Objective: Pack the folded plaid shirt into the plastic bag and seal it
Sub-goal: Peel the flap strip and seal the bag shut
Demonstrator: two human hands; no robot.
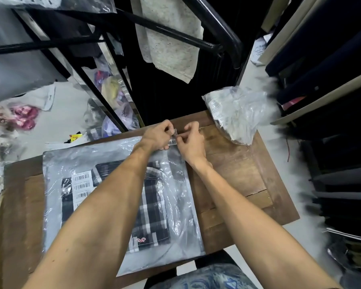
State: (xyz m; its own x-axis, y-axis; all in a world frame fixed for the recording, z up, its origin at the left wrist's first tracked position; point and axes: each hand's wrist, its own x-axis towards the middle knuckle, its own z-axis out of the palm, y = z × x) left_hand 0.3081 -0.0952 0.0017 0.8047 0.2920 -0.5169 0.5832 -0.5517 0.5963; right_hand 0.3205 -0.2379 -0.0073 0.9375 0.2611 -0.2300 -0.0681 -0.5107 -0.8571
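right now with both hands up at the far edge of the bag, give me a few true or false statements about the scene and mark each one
1. The plaid shirt is already inside the clear plastic bag. True.
2. The bag lies on a glass counter. False: it lies on a wooden table.
3. The left hand and right hand both pinch a small barcode sticker at the bag's far edge. True.
4. A second crumpled plastic bag sits at the table's far right corner. True.
5. The white barcode labels are on the right side of the bag. False: they are on its left side.
6. The right hand rests flat on the shirt. False: it is up at the bag's far edge.
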